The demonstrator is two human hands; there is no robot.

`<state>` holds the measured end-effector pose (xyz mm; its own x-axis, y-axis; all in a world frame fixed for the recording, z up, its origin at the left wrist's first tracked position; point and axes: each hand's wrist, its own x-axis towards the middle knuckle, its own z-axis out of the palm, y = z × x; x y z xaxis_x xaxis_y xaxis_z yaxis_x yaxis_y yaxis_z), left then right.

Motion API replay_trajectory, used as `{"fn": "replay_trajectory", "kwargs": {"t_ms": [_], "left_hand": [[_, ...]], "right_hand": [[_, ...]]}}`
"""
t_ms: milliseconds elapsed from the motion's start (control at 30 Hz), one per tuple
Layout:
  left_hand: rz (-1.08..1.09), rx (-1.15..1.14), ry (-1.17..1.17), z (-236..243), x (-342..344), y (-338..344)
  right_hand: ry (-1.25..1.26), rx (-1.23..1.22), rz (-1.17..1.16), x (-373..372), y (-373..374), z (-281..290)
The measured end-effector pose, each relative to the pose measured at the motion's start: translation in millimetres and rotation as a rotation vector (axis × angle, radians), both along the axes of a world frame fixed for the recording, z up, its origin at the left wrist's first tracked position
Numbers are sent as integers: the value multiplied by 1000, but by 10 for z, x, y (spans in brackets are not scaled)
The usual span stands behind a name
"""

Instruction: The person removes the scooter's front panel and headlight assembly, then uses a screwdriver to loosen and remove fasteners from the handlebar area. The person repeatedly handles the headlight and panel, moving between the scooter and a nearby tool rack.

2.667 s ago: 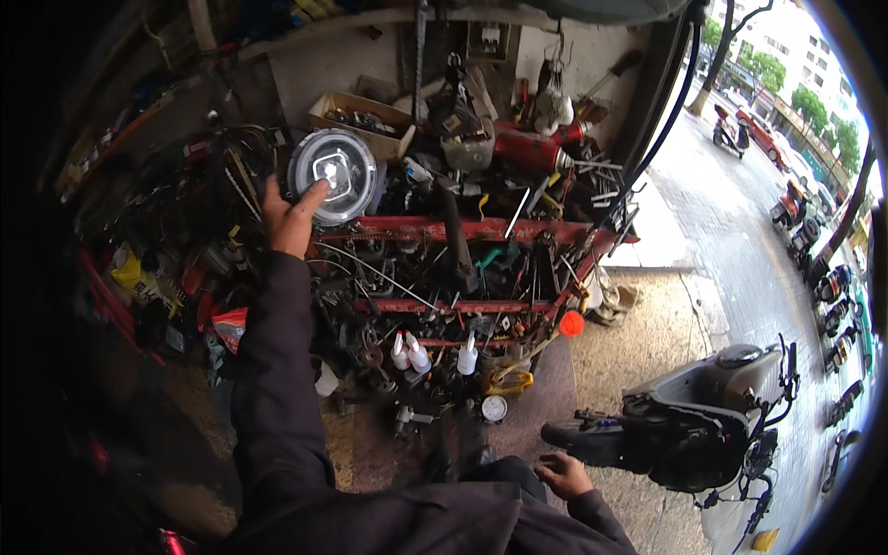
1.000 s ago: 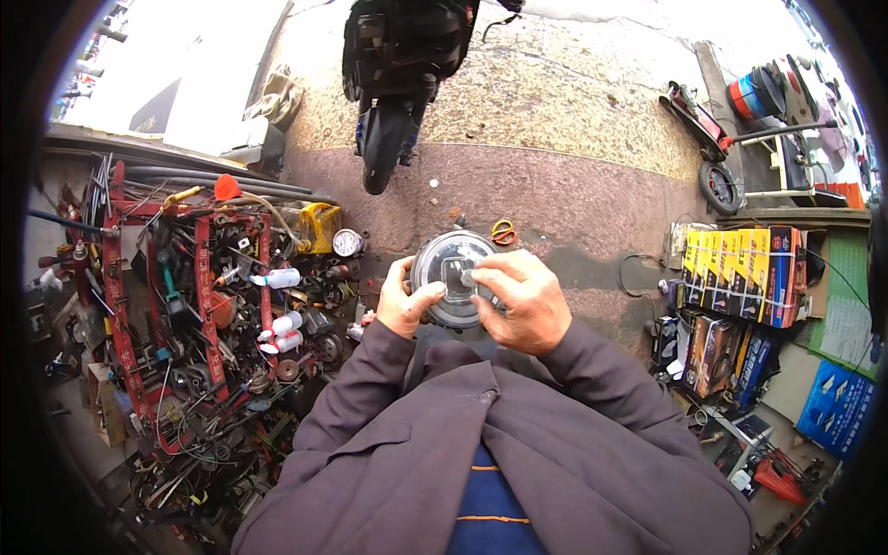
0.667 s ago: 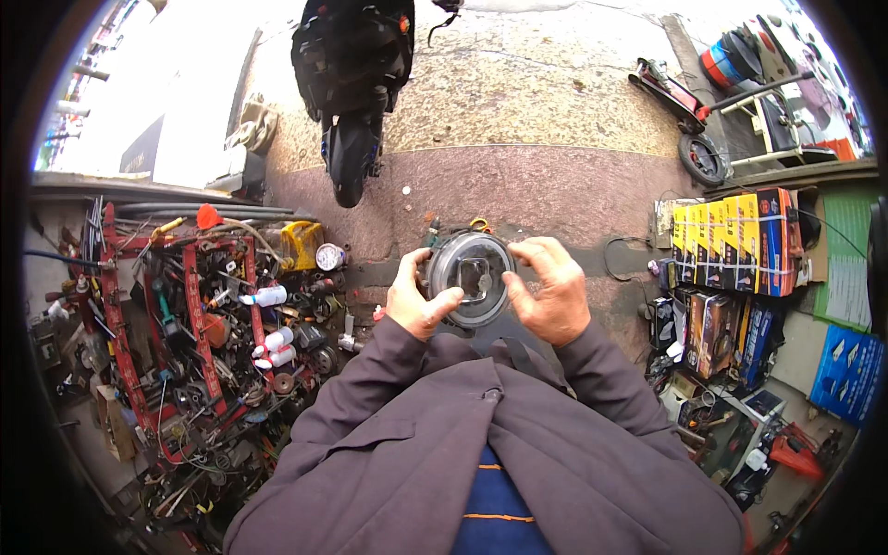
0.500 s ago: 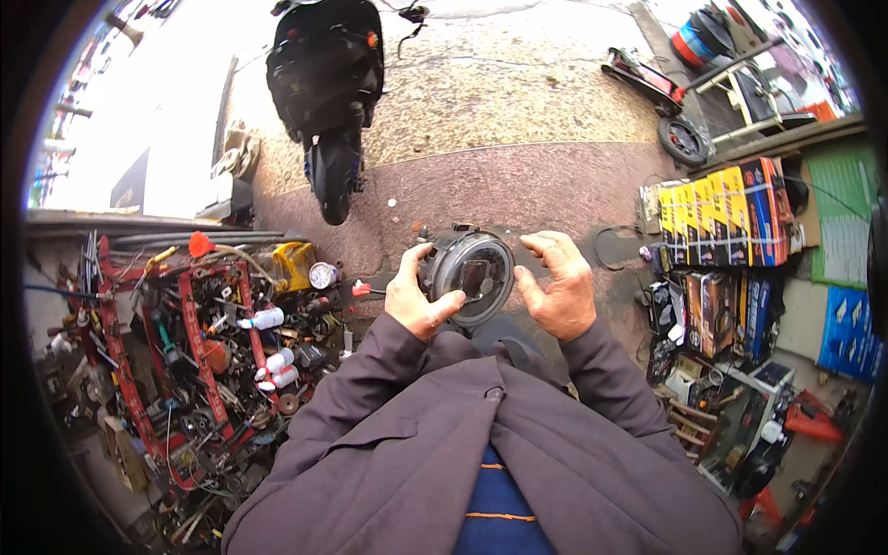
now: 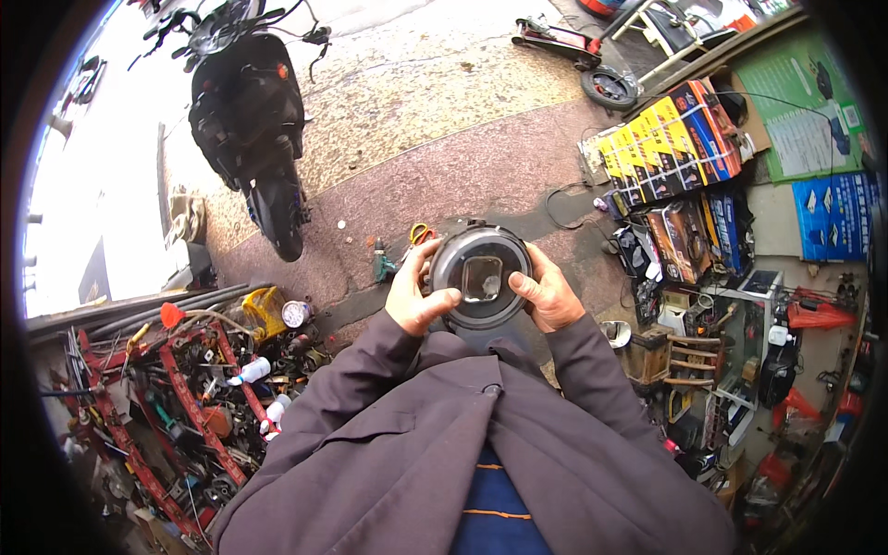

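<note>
A round headlight (image 5: 481, 319) with a black rim and a clear lens is held level over my lap, its glass face up. A rounded rectangular shape shows behind the lens. My left hand (image 5: 416, 294) wraps around its left side, thumb on the rim. The fingers of my right hand (image 5: 550, 291) curl around the opposite side, and that thumb also rests on the front edge. Fingertips of both hands are hidden beneath the housing. Just beyond my left hand lie a green drill-like tool (image 5: 383, 265) and a tool with orange looped handles (image 5: 422, 233).
A black scooter (image 5: 248, 120) stands ahead on the left. A red metal rack (image 5: 190, 384) crowded with parts and bottles is at my left. Strapped yellow and orange boxes (image 5: 661, 148) are piled at right, near a wooden stool (image 5: 692, 359). A folded kick scooter (image 5: 564, 44) lies farther off.
My right hand has closed onto the headlight from beside it. The headlight has turned to face up more squarely. My view has swung to the right, shifting the surroundings.
</note>
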<state>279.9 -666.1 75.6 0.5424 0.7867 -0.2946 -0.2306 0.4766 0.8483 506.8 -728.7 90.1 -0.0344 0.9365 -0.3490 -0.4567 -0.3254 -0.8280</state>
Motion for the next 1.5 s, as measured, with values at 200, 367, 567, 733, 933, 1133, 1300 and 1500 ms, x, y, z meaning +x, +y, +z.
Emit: {"fn": "replay_trajectory", "kwargs": {"t_ms": [200,367,567,733,933,1133,1300,1500], "left_hand": [[-91,512,267,208,607,34],[-147,870,414,256,1291,68],[-125,971,453,265,2215,29],[-191,1175,452,320,2764,79],[-232,1416,422,360,3257,177],[-286,1476,311,261,3653,279],[-331,1394,201,11,4003,421],[-423,1201,-1,-461,4471,688]], "right_hand": [[164,14,-98,519,-224,-26],[1,28,-135,1205,-297,-24],[-68,2,-121,2121,-376,23],[-56,11,-142,2631,-455,13],[-114,67,-183,3071,-582,28],[-158,30,-209,3425,-672,196],[-241,-62,-340,3556,-604,276],[-470,-264,-450,3837,-382,299]]}}
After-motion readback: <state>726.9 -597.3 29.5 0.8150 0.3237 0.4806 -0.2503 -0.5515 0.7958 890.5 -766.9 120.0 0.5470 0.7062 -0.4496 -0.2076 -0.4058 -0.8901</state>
